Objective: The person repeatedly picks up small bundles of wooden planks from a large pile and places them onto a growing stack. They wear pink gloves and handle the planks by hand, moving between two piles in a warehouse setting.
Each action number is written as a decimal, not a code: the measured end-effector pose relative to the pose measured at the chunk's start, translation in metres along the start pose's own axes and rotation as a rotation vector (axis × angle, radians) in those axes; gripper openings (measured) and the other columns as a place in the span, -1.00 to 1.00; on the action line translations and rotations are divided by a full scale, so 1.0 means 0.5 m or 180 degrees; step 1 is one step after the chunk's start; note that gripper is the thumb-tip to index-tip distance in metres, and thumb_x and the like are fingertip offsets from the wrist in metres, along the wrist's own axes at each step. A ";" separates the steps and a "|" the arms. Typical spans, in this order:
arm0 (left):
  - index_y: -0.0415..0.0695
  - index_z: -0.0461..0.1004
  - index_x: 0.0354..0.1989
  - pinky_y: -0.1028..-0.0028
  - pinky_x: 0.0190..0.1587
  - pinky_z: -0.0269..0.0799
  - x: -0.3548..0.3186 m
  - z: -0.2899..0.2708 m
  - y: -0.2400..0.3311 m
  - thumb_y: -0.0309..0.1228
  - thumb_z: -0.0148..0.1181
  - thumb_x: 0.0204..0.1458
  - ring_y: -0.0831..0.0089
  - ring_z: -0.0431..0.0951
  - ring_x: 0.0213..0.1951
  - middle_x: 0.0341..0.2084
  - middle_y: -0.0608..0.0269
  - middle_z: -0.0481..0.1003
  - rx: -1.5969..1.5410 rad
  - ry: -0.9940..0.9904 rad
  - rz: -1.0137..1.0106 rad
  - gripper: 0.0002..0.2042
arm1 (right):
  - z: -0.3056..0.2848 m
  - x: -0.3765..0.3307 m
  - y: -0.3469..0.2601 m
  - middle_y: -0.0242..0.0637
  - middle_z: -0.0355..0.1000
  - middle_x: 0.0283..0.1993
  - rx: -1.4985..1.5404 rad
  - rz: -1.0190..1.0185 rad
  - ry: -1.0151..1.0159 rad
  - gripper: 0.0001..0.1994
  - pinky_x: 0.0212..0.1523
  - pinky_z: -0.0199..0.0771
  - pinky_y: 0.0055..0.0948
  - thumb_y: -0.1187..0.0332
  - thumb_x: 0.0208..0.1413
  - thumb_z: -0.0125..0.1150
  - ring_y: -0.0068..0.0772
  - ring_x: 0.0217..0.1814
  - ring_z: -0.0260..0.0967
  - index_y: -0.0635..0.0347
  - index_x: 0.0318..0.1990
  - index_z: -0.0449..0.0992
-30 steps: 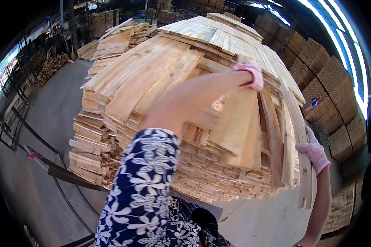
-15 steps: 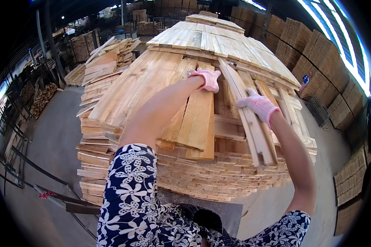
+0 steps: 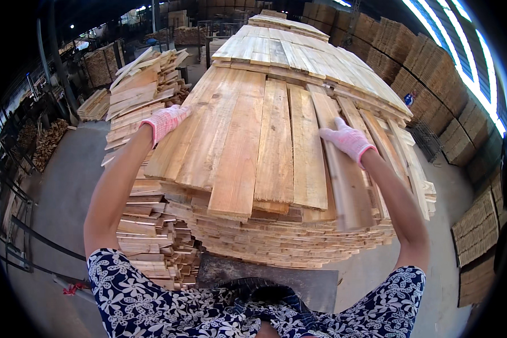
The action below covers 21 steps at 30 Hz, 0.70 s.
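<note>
Both hands wear pink-and-white knit gloves. My left hand (image 3: 166,121) rests against the left edge of the leftmost wide board (image 3: 194,135), its fingers stretched out. My right hand (image 3: 349,141) grips a long wooden board (image 3: 343,180) on the right part of the stack, its thumb pointing up and away from the fingers. The near end of that board is blurred by motion. Between my hands lie several pale boards side by side, among them a reddish board (image 3: 236,163) and a rough-ended board (image 3: 275,152). Narrower boards (image 3: 386,146) lie right of my right hand.
The stack (image 3: 265,242) rises in layers, with a higher layer (image 3: 281,53) at the far side. A jumbled pile of boards (image 3: 138,90) stands on the left. Tall lumber stacks (image 3: 428,67) line the right. Metal rails (image 3: 45,239) are at lower left. A person (image 3: 408,98) is far right.
My left hand has moved from the middle boards to the left edge. The boards now lie closer together toward the right. The board under my right hand has turned flatter.
</note>
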<state>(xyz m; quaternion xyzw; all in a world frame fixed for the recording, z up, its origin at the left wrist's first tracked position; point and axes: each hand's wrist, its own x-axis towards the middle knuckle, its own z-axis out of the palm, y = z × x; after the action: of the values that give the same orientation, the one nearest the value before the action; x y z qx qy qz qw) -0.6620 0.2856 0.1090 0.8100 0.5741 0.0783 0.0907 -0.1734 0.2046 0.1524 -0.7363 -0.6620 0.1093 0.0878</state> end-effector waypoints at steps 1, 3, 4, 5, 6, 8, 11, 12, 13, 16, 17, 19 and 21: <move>-0.03 0.28 0.39 0.33 0.45 0.05 0.010 0.002 0.000 0.03 -0.30 0.38 0.11 0.19 0.42 0.41 -0.03 0.21 -0.0045 0.0016 -0.0068 -0.44 | 0.007 -0.006 -0.028 0.22 0.40 0.24 0.0021 -0.0046 0.0007 -0.04 0.27 0.33 -0.15 -0.22 0.09 0.05 0.10 0.30 0.39 0.29 0.49 0.01; -0.19 0.17 0.43 0.33 0.44 0.07 0.029 0.010 -0.006 0.07 -0.19 0.34 0.08 0.20 0.42 0.41 -0.10 0.20 0.0032 0.0073 -0.0207 -0.34 | 0.033 0.010 -0.042 0.25 0.42 0.21 -0.0175 0.0101 0.0120 -0.12 0.25 0.34 -0.16 -0.18 0.13 0.01 0.08 0.27 0.41 0.33 0.44 0.10; -0.23 0.14 0.44 0.33 0.43 0.08 0.033 0.017 -0.013 0.08 -0.16 0.33 0.07 0.20 0.42 0.41 -0.12 0.19 -0.0079 0.0183 -0.0306 -0.31 | 0.031 0.008 -0.043 0.25 0.42 0.21 -0.0167 0.0076 0.0119 -0.13 0.25 0.35 -0.16 -0.18 0.14 0.00 0.07 0.27 0.42 0.33 0.43 0.12; -0.27 0.11 0.44 0.32 0.43 0.09 0.034 0.023 -0.022 0.09 -0.14 0.32 0.06 0.21 0.41 0.41 -0.14 0.18 -0.0192 0.0292 -0.0404 -0.27 | 0.028 0.006 -0.045 0.26 0.42 0.20 -0.0159 0.0051 0.0120 -0.14 0.25 0.35 -0.16 -0.18 0.14 0.00 0.07 0.27 0.42 0.34 0.42 0.13; -0.29 0.08 0.45 0.34 0.43 0.09 0.031 0.025 -0.018 0.11 -0.10 0.29 0.08 0.22 0.41 0.41 -0.15 0.17 -0.0604 0.0385 -0.0399 -0.24 | 0.025 0.009 -0.045 0.23 0.42 0.22 -0.0172 0.0094 0.0111 -0.14 0.24 0.36 -0.17 -0.18 0.14 0.01 0.07 0.28 0.41 0.32 0.43 0.13; -0.34 0.02 0.46 0.38 0.42 0.10 0.007 0.020 0.015 0.15 -0.02 0.25 0.12 0.24 0.40 0.42 -0.18 0.15 -0.1415 0.0487 -0.0328 -0.16 | 0.014 0.019 -0.021 0.18 0.35 0.31 0.0039 0.0030 -0.0025 -0.10 0.31 0.29 -0.19 -0.23 0.13 0.05 0.04 0.36 0.33 0.29 0.46 0.10; -0.28 0.03 0.47 0.41 0.33 0.25 -0.098 -0.027 0.087 0.16 0.11 0.18 0.32 0.32 0.32 0.36 -0.07 0.25 -0.2617 0.0245 -0.0358 -0.11 | -0.015 0.009 0.039 0.14 0.31 0.35 0.0467 -0.0099 0.0121 -0.09 0.33 0.25 -0.20 -0.23 0.09 0.14 -0.01 0.40 0.27 0.26 0.45 0.15; -0.26 0.06 0.47 0.41 0.28 0.32 -0.119 -0.023 0.099 0.17 0.15 0.16 0.38 0.37 0.27 0.31 -0.03 0.30 -0.2709 0.0549 -0.0217 -0.10 | -0.046 0.005 0.075 0.12 0.32 0.34 0.0392 -0.0150 0.0287 -0.10 0.33 0.25 -0.21 -0.22 0.09 0.15 -0.02 0.40 0.28 0.26 0.44 0.16; -0.23 0.08 0.47 0.41 0.26 0.35 -0.118 -0.010 0.105 0.15 0.16 0.16 0.39 0.39 0.25 0.30 -0.01 0.32 -0.3070 0.0622 -0.0257 -0.13 | -0.076 -0.004 0.104 0.11 0.34 0.34 0.0308 -0.0246 0.0431 -0.11 0.32 0.26 -0.22 -0.21 0.08 0.16 -0.03 0.39 0.28 0.26 0.43 0.18; -0.15 0.21 0.43 0.43 0.22 0.39 -0.106 0.029 0.041 0.09 0.20 0.19 0.44 0.43 0.20 0.26 0.14 0.37 -0.4317 0.0011 -0.0633 -0.24 | -0.178 -0.008 0.188 0.01 0.47 0.18 0.0378 -0.0047 0.0489 -0.11 0.12 0.42 -0.30 -0.21 0.02 0.21 -0.20 0.10 0.49 0.22 0.40 0.25; -0.14 0.23 0.42 0.43 0.22 0.38 -0.099 0.045 0.009 0.08 0.20 0.19 0.45 0.43 0.20 0.26 0.17 0.37 -0.4442 0.0118 -0.0524 -0.26 | -0.197 -0.002 0.202 0.02 0.50 0.14 0.0069 0.0115 0.0550 -0.11 0.09 0.44 -0.25 -0.21 0.03 0.21 -0.16 0.08 0.50 0.22 0.41 0.24; -0.13 0.28 0.39 0.43 0.24 0.36 -0.092 0.065 -0.026 0.06 0.20 0.20 0.47 0.41 0.21 0.25 0.22 0.37 -0.4641 0.0349 -0.0304 -0.30 | -0.187 0.020 0.229 0.06 0.48 0.16 0.0059 0.0346 0.0398 -0.08 0.14 0.41 -0.24 -0.22 0.02 0.21 -0.08 0.11 0.49 0.20 0.43 0.21; -0.13 0.30 0.37 0.42 0.24 0.36 -0.080 0.079 -0.033 0.05 0.23 0.18 0.47 0.42 0.19 0.24 0.24 0.38 -0.4612 0.0462 -0.0476 -0.31 | -0.104 0.053 0.270 0.12 0.41 0.26 -0.0263 0.0277 0.0207 -0.03 0.26 0.34 -0.25 -0.23 -0.01 0.23 -0.01 0.26 0.40 0.16 0.48 0.13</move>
<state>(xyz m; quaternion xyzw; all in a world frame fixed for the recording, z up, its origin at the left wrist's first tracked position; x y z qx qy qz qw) -0.6812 0.2512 0.0657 0.4982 0.4365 0.4855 0.5706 -0.0272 0.2172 0.1639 -0.7705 -0.6301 0.0616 0.0739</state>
